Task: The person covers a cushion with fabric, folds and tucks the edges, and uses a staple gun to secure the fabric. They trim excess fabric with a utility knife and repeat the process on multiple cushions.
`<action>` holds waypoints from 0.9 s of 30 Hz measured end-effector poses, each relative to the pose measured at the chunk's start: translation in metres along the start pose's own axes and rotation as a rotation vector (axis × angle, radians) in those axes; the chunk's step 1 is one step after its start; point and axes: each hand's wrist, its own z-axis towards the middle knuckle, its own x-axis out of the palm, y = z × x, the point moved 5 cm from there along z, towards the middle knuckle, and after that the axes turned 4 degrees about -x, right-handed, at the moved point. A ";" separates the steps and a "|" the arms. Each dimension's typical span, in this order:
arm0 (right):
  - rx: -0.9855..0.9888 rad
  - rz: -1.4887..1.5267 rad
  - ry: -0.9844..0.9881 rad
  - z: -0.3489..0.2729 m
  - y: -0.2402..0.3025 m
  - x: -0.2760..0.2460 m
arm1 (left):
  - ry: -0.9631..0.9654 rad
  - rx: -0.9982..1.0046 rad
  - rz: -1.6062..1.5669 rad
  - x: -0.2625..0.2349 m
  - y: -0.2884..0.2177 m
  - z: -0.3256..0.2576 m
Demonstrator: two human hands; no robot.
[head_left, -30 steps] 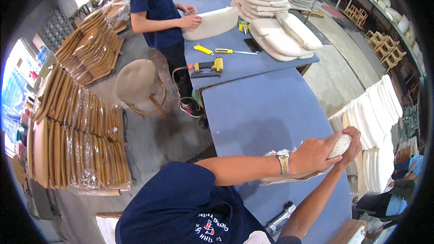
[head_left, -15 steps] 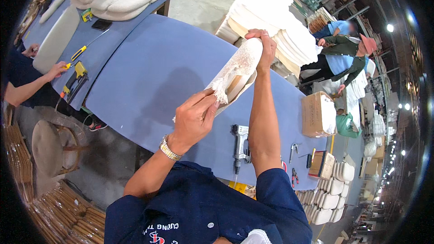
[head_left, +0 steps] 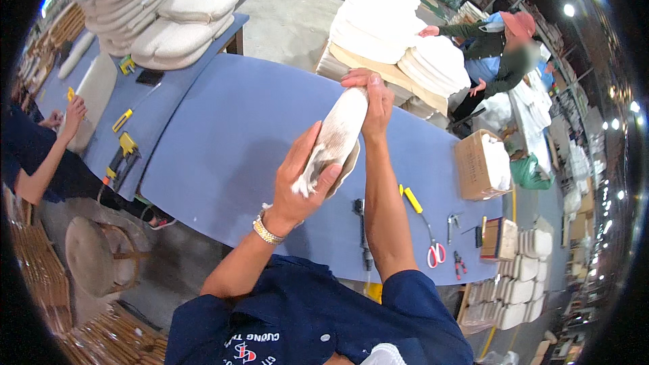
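Observation:
Above the blue table, both hands hold a cream fabric-covered seat cushion [head_left: 343,122], tilted and seen edge-on. Loose fabric with a frayed edge hangs from its near end, around a shadowed fold. My left hand [head_left: 297,174] grips that near end, thumb on one side and fingers on the other. Around the far upper end my right hand [head_left: 376,109] is wrapped, fingers over the top. A dark-tipped power tool [head_left: 362,220] lies on the table, partly hidden by my right forearm.
On the blue table [head_left: 223,115] at right lie a yellow-handled tool [head_left: 413,201], red-handled scissors [head_left: 436,255], pliers [head_left: 460,267] and a cardboard box [head_left: 476,165]. At left, a co-worker's hand [head_left: 73,116] is near a yellow staple gun [head_left: 124,155]. Cushion stacks [head_left: 125,0] stand behind.
The cushion has come lower and nearer, turned more upright. My left hand has shifted from pinching the frayed fabric to gripping the cushion's near end. The view has shifted; scissors now show.

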 end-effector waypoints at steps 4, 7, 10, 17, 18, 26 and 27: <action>-0.139 -0.133 0.050 -0.017 0.026 0.018 | -0.029 0.033 -0.036 -0.007 -0.019 0.017; -0.122 -0.166 -0.004 -0.031 0.030 0.024 | 0.115 0.076 0.176 -0.016 -0.033 0.036; 0.008 -0.016 -0.103 -0.058 0.011 0.043 | 0.149 0.124 0.467 -0.038 -0.038 0.040; 0.825 -0.190 0.210 -0.302 -0.108 0.073 | -0.053 -0.366 0.551 -0.162 -0.038 -0.025; 1.006 -0.249 0.287 -0.349 -0.117 0.084 | -0.060 -0.470 0.545 -0.180 -0.040 -0.035; 1.055 -0.301 0.230 -0.353 -0.121 0.074 | -0.260 -0.800 0.516 -0.271 0.067 -0.146; 1.085 -0.272 0.222 -0.349 -0.121 0.074 | -0.240 -0.871 0.603 -0.288 0.084 -0.176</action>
